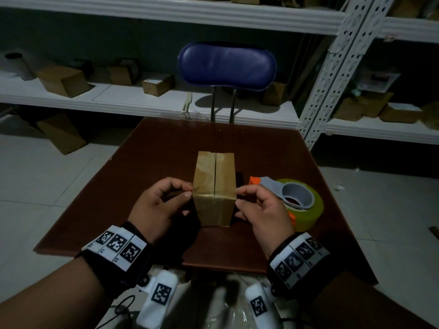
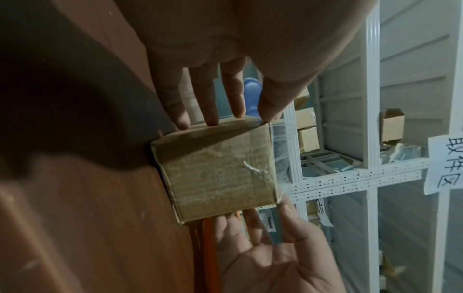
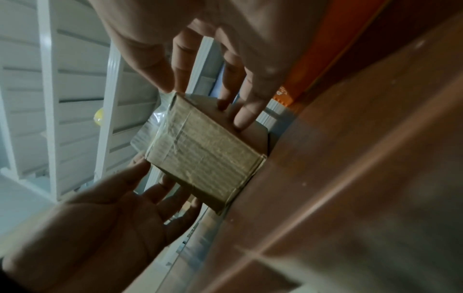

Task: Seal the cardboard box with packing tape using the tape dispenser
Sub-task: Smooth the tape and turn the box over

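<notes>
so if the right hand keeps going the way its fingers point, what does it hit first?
The right hand points left, its fingertips already at the right side of the cardboard box, so the box comes first. Beyond it waits the left hand on the opposite side. The tape dispenser lies behind it, out of that line.

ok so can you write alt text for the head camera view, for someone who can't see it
Two hands, left and right, touch the near corners of a small cardboard box standing on a dark brown table, its top seam still open. A tape dispenser with a yellowish roll lies just right of the box. Behind are a blue chair and white shelves holding more boxes.
</notes>
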